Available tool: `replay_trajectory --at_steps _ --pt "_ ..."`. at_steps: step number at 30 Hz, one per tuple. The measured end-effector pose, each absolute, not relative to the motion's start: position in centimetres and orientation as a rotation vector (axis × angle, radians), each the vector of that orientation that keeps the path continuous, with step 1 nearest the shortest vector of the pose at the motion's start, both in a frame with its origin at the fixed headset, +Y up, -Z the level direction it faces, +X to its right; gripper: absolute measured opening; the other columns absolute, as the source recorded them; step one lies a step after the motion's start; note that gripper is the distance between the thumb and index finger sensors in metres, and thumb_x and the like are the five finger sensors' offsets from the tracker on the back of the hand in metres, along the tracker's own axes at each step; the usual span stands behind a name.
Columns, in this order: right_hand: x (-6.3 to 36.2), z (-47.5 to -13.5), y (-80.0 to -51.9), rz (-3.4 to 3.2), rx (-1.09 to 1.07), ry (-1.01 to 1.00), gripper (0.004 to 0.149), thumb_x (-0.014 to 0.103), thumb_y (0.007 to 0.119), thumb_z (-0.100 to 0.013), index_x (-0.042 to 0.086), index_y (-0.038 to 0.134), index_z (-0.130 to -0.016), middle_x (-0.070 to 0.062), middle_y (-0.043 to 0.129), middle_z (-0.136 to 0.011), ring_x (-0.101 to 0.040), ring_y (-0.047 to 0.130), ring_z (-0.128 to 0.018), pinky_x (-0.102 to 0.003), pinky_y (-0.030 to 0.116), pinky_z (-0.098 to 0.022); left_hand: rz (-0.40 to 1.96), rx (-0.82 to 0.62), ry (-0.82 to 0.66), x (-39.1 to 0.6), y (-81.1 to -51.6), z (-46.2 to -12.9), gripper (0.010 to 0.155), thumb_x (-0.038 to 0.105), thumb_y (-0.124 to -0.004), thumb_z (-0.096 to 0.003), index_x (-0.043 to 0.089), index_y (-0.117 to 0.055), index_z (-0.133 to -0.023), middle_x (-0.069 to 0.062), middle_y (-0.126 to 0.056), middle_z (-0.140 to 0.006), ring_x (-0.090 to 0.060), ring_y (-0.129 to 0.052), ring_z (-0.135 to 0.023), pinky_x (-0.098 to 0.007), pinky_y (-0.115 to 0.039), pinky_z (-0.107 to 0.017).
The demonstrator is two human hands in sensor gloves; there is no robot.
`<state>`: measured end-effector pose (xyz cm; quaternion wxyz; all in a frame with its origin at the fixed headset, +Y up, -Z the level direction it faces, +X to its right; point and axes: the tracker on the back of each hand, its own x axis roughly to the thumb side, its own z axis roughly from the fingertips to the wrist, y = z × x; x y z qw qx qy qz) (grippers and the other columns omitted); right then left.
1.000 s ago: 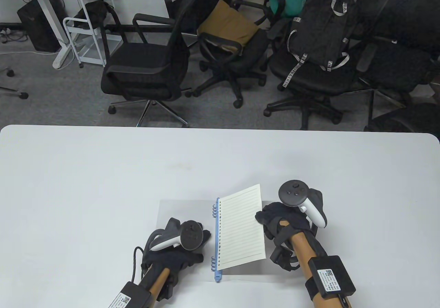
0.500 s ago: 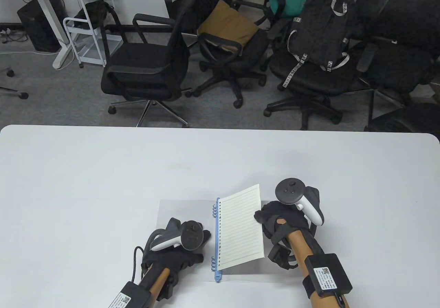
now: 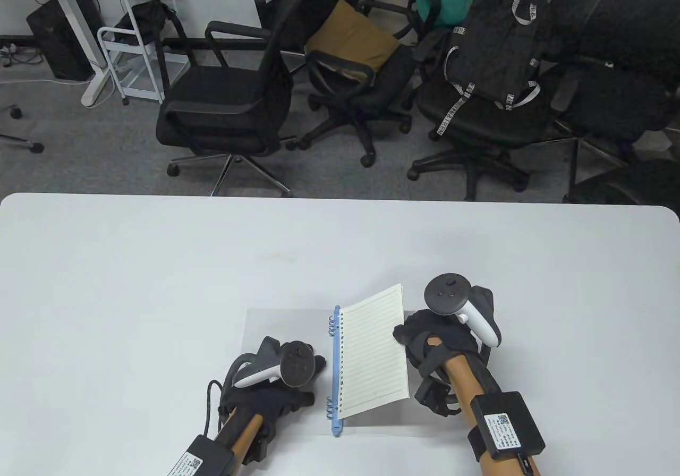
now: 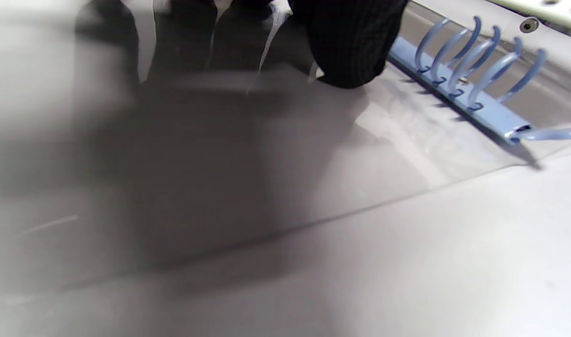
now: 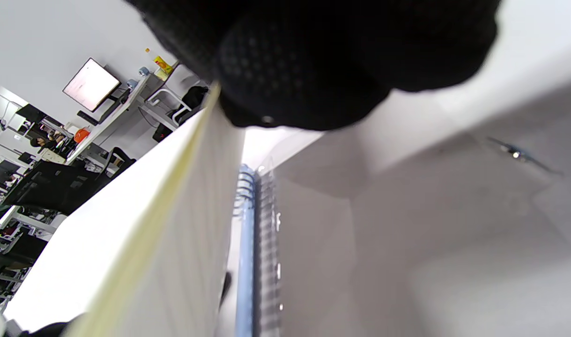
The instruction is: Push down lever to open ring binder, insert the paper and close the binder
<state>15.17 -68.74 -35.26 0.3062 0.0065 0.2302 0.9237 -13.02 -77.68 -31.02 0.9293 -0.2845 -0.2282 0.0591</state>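
STEP: inserting paper | GRIP: your right hand (image 3: pixel 433 340) pinches the paper's (image 3: pixel 373 351) outer edge; its holed edge, opposite your grip, hangs just beside the open rings (image 4: pixel 472 65) | LEFT: your left hand (image 3: pixel 276 385) presses the binder cover (image 3: pixel 260 327), fingers flat | NEXT: likely lower holes onto the prongs.

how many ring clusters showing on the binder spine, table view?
2. One ring cluster sits at the far end of the blue spine, the other ring cluster near its near end. The paper lies along the spine and may hide more.
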Motion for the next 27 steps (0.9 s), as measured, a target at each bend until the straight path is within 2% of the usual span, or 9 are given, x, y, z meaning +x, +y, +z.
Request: replay_trajectory --at_steps 27 --pt "12.9 -35.3 -67.2 2.563 -0.001 0.621 0.038 0.027 0.073 -0.060 -0.005 0.084 -0.078 -0.017 0.094 -0.052 -0.018 0.096 -0.032 -0.032 0.088 -0.025 0.117 -0.580 -0.472 -13.0 -77.7 -31.0 0.072 0.039 -0.080 -0.0625 0.027 -0.044 -0.124 -0.011 -0.037 -0.129 -0.045 -0.040 -0.116 -0.071 -0.041 -0.078"
